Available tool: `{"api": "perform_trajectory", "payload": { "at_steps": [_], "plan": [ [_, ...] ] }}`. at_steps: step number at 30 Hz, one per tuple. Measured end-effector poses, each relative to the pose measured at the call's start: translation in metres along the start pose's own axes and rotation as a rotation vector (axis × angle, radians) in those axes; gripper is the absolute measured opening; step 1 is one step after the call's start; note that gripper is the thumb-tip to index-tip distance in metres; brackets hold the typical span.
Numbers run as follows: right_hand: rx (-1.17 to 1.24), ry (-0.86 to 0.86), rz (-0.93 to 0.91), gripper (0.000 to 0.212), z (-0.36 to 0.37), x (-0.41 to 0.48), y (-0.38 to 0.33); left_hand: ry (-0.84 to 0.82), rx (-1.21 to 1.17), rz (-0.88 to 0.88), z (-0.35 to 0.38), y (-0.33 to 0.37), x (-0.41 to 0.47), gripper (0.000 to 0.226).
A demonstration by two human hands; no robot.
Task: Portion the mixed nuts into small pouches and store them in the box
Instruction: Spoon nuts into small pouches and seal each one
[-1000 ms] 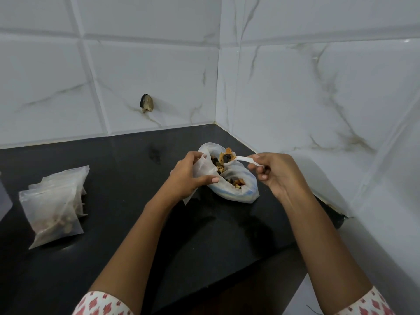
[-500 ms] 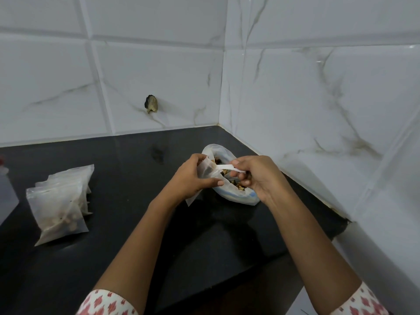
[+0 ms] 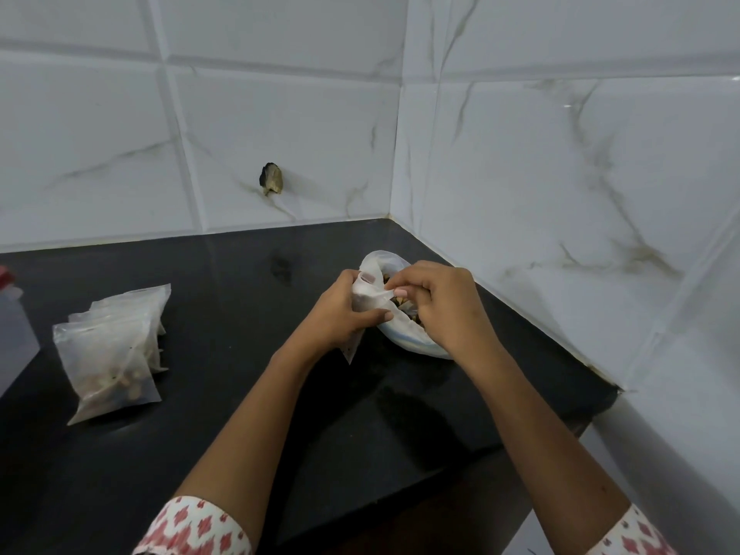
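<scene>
Head view: left hand grips a small pouch, fingers curled round it, thumb across the front; the pouch's lower corner hangs below the palm. Right hand, fingers curled, pinches a white spoon handle at the pouch mouth. Both are held over the open nut bag on the black surface. Filled pouches lie well apart, to the left.

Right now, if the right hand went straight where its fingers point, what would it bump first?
Likely the small pouch the left hand holds: the right hand, pinching a white spoon, points left at its mouth; depth unclear.
</scene>
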State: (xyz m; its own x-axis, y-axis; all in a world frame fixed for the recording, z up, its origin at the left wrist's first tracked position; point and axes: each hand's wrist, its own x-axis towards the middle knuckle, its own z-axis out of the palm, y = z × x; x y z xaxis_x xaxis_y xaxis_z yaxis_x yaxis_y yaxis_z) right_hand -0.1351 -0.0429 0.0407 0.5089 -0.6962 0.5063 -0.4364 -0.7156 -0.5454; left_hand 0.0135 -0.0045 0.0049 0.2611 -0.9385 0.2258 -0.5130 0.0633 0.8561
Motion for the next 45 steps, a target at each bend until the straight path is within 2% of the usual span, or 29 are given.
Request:
{"api": "perform_trajectory", "payload": {
  "at_steps": [5,6,8,10,13,18,22,24,28,31,34,39,42,45],
  "plan": [
    [-0.137,0.012,-0.209,0.029,-0.002,-0.005,0.0,0.013,-0.055,-0.02,0.001,-0.003,0.001,0.047],
    [-0.125,0.006,-0.182,0.029,-0.004,-0.005,0.0,0.012,-0.062,-0.025,0.001,-0.003,0.001,0.048],
    [0.002,0.031,-0.007,0.027,-0.011,-0.005,-0.001,0.013,-0.074,-0.035,0.002,-0.001,0.0,0.05],
    [0.145,0.135,0.151,0.023,-0.02,-0.004,0.001,0.013,-0.07,-0.047,0.003,0.001,-0.001,0.053],
    [0.092,0.207,0.263,0.019,-0.029,-0.003,0.009,0.007,-0.049,-0.072,0.003,0.003,-0.001,0.06],
    [-0.203,0.054,0.292,0.023,-0.019,-0.011,0.011,-0.026,0.121,-0.145,0.002,0.002,0.001,0.073],
    [-0.498,-0.222,0.314,0.027,-0.009,-0.004,0.004,-0.062,0.187,-0.194,0.001,0.001,0.0,0.07],
    [-0.522,-0.231,0.293,0.026,-0.004,-0.005,0.001,-0.067,0.201,-0.194,0.001,0.001,0.0,0.069],
    [-0.249,-0.052,0.29,0.026,-0.001,-0.012,0.0,-0.067,0.195,-0.186,0.002,0.002,0.0,0.063],
    [-0.106,-0.004,0.363,0.023,0.001,-0.008,0.005,-0.06,0.144,-0.168,0.003,0.002,0.0,0.058],
    [0.107,0.031,0.487,0.022,0.001,-0.005,0.012,-0.057,0.086,-0.153,0.004,0.001,0.0,0.057],
    [0.546,0.079,0.882,0.016,-0.003,0.001,0.032,-0.043,0.003,-0.137,0.007,-0.002,0.0,0.053],
    [0.72,0.068,0.976,0.017,-0.003,0.003,0.041,-0.031,-0.045,-0.118,0.008,-0.001,-0.001,0.049],
    [0.88,0.056,1.004,0.02,-0.005,0.002,0.042,-0.027,-0.053,-0.114,0.008,0.003,-0.002,0.053]
  ]
}}
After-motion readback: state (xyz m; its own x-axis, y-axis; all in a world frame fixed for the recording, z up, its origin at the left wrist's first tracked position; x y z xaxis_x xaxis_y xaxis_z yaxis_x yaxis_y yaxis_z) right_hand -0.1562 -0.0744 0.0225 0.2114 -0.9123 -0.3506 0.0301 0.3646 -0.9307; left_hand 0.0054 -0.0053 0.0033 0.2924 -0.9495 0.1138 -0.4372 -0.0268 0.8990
